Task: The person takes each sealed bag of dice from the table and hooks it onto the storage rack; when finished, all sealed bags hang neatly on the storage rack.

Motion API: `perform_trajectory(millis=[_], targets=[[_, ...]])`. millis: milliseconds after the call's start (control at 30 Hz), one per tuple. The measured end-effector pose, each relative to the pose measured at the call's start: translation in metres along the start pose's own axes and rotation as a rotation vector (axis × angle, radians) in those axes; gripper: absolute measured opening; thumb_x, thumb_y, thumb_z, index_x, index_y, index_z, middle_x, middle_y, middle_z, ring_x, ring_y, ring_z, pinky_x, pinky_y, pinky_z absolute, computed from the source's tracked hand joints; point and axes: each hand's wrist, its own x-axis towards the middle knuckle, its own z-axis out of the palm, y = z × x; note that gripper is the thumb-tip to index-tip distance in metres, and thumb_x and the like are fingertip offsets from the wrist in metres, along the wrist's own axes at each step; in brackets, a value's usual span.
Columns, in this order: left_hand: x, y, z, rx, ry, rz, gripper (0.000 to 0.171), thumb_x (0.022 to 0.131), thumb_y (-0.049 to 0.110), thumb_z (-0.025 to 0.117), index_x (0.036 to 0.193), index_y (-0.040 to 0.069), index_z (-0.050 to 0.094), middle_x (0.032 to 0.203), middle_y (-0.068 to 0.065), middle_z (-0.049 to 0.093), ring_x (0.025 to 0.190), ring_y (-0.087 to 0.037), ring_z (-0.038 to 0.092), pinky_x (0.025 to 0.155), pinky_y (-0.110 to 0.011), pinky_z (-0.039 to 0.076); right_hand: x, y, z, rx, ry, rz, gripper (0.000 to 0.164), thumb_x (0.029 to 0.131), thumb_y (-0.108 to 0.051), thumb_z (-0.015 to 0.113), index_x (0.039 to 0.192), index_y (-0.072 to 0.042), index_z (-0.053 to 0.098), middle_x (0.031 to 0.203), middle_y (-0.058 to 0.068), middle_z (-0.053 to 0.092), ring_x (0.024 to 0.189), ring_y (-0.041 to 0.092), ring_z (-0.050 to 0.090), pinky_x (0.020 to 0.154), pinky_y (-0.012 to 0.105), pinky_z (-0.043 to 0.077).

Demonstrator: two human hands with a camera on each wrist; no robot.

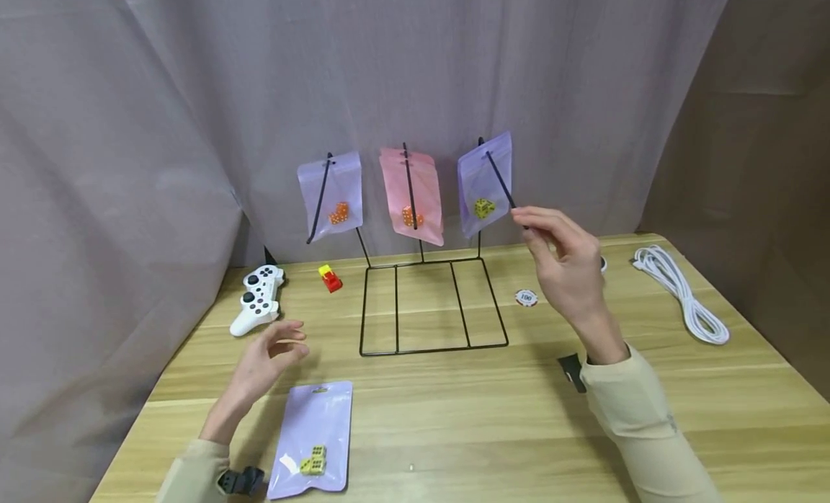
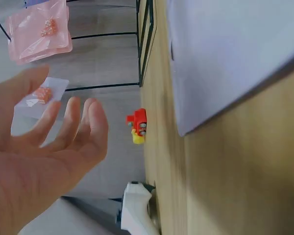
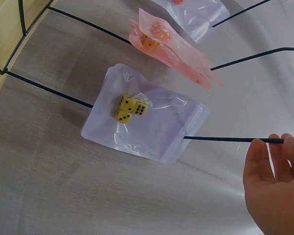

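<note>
My right hand (image 1: 567,261) pinches the free end of the right prong of a black wire display rack (image 1: 434,352). On that prong hangs a purple zip bag (image 3: 157,132) with yellow dice (image 3: 130,107) inside. Pink bags (image 1: 415,175) with orange dice hang on the middle prong, and a purple bag (image 1: 311,189) with orange dice on the left one. My left hand (image 1: 262,362) hovers over the table, fingers loosely bent, nothing in it. Just below it, another purple bag (image 1: 314,416) with yellow dice lies flat on the table.
A white game controller (image 1: 259,297) and a red and yellow toy (image 1: 331,278) lie left of the rack. To its right are a poker chip (image 1: 526,297), a coiled white cable (image 1: 681,294) and a black item (image 1: 572,372) partly under the right sleeve. A grey curtain (image 1: 259,78) stands behind.
</note>
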Motion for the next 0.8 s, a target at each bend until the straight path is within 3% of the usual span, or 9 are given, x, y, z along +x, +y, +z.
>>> perform_trajectory(millis=[200, 333, 400, 533, 667, 800], targets=[[-0.026, 0.0, 0.002, 0.077, -0.077, 0.025, 0.049, 0.084, 0.004, 0.07, 0.127, -0.004, 0.048, 0.116, -0.024, 0.054, 0.106, -0.038, 0.056, 0.082, -0.036, 0.055, 0.004, -0.014, 0.001, 0.008, -0.001, -0.001, 0.022, 0.078, 0.029, 0.054, 0.097, 0.019, 0.061, 0.103, 0.029, 0.063, 0.1, 0.018, 0.062, 0.088, 0.026, 0.052], [-0.041, -0.001, -0.003, 0.2, -0.043, 0.077, 0.046, 0.082, 0.004, 0.073, 0.122, -0.004, 0.051, 0.114, -0.022, 0.054, 0.102, -0.038, 0.055, 0.082, -0.044, 0.055, 0.003, -0.016, 0.002, 0.005, 0.002, 0.004, 0.021, 0.078, 0.03, 0.054, 0.096, 0.02, 0.06, 0.103, 0.031, 0.062, 0.1, 0.02, 0.062, 0.088, 0.027, 0.052], [-0.049, -0.002, -0.009, 0.237, -0.026, 0.073, 0.047, 0.081, 0.004, 0.074, 0.121, -0.004, 0.052, 0.114, -0.022, 0.055, 0.101, -0.038, 0.055, 0.079, -0.044, 0.055, 0.003, -0.017, 0.003, -0.002, 0.001, 0.006, 0.02, 0.079, 0.029, 0.054, 0.096, 0.02, 0.06, 0.103, 0.031, 0.062, 0.101, 0.021, 0.062, 0.089, 0.027, 0.052], [-0.061, -0.005, -0.017, 0.307, -0.028, 0.016, 0.055, 0.076, 0.007, 0.079, 0.123, -0.002, 0.052, 0.114, -0.022, 0.055, 0.101, -0.038, 0.056, 0.078, -0.044, 0.055, 0.003, -0.018, 0.005, -0.01, -0.008, 0.003, 0.021, 0.079, 0.029, 0.054, 0.096, 0.021, 0.06, 0.103, 0.031, 0.062, 0.101, 0.02, 0.062, 0.089, 0.028, 0.052], [-0.067, -0.006, -0.019, 0.331, -0.099, -0.086, 0.069, 0.069, 0.01, 0.084, 0.128, -0.001, 0.049, 0.117, -0.023, 0.053, 0.101, -0.037, 0.056, 0.078, -0.044, 0.055, 0.004, -0.018, 0.005, -0.015, -0.003, 0.003, 0.022, 0.078, 0.03, 0.054, 0.096, 0.02, 0.061, 0.103, 0.031, 0.062, 0.101, 0.021, 0.062, 0.089, 0.028, 0.052], [-0.069, -0.007, -0.016, 0.336, -0.156, -0.151, 0.078, 0.06, 0.009, 0.088, 0.127, -0.001, 0.049, 0.108, -0.018, 0.051, 0.09, -0.027, 0.052, 0.073, -0.037, 0.052, 0.005, -0.018, 0.006, -0.018, 0.006, 0.006, 0.022, 0.078, 0.031, 0.053, 0.096, 0.02, 0.061, 0.102, 0.031, 0.062, 0.101, 0.021, 0.062, 0.089, 0.028, 0.052]])
